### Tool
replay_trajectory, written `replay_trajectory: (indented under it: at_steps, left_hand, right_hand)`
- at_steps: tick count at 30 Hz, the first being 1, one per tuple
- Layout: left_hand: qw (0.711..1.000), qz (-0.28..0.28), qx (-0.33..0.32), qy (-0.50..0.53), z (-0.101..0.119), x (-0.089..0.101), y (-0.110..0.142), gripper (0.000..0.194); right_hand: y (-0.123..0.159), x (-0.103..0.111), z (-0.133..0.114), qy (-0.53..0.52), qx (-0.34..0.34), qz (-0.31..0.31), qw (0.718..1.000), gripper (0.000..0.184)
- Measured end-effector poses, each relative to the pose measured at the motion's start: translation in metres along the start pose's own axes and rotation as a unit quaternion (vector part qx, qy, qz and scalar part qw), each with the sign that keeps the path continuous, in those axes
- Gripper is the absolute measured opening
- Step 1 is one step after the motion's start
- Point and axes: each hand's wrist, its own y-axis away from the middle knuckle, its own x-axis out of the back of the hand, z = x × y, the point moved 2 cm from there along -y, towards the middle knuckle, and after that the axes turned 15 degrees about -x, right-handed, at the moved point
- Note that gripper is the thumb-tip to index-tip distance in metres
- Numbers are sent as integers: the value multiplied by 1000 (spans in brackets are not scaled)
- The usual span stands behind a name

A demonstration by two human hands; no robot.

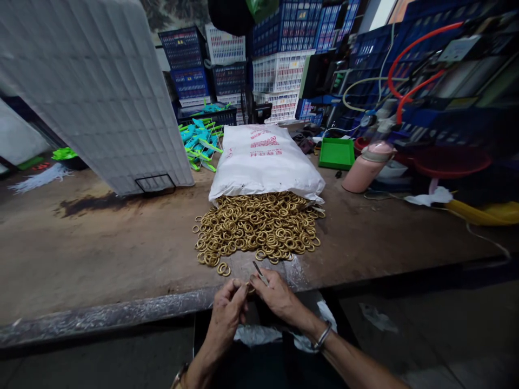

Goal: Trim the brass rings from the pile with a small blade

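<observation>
Close to the table's front edge, my left hand [227, 308] pinches a gold-coloured ring [250, 289] between thumb and fingers. My right hand [279, 296] is closed around a small thin blade [259, 270], probably a knife, whose handle the fingers hide. Its thumb side meets the ring, so the two hands almost touch. Just beyond them lies a wide heap of gold-coloured rings [259, 227]. A couple of loose rings [223, 268] sit apart at its near left. The white sack [267, 162] with red print rests behind the heap, over its far edge.
A tall pale padded panel [109, 97] stands on the table [133, 259] at left. Teal and green plastic pieces [200, 141] lie behind. To the right are a green tray [336, 153], a pink bottle [367, 167] and red hoses [399, 102]. Stacked crates [279, 73] fill the back.
</observation>
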Motion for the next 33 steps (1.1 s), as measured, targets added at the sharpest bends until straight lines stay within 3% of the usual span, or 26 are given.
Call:
replay_trajectory:
  at_steps: [7,10,17,23,26,29,33]
  left_hand:
    - [998,45,8,38,-10,4,-1,32]
    - [993,77,13,86,-15,5,0,34]
    - [994,53,-2,92,-4,3,3,30]
    - [999,33,-28,29,3,4,2,34]
    - [999,31,-39,14,-1,4,2,31]
    - [999,32,-31,4,-4,4,1,28]
    - [999,29,-28,-3,-2,3,-2,29]
  right_hand:
    - [0,-2,-1,45,1,22,999,19]
    - [5,-2,-3,27,15,-5,1000,12]
    - [6,-6,-4,-122,-82,-70,987,14]
    - [8,-7,-6,-256,-159,-152,941,13]
    - [7,-5,-5,-228,-134,-136,955,12]
    - [6,-4,-4,-143,-56,-77,985,18]
    - [5,-5,-3,-98,-12,-48,994,26]
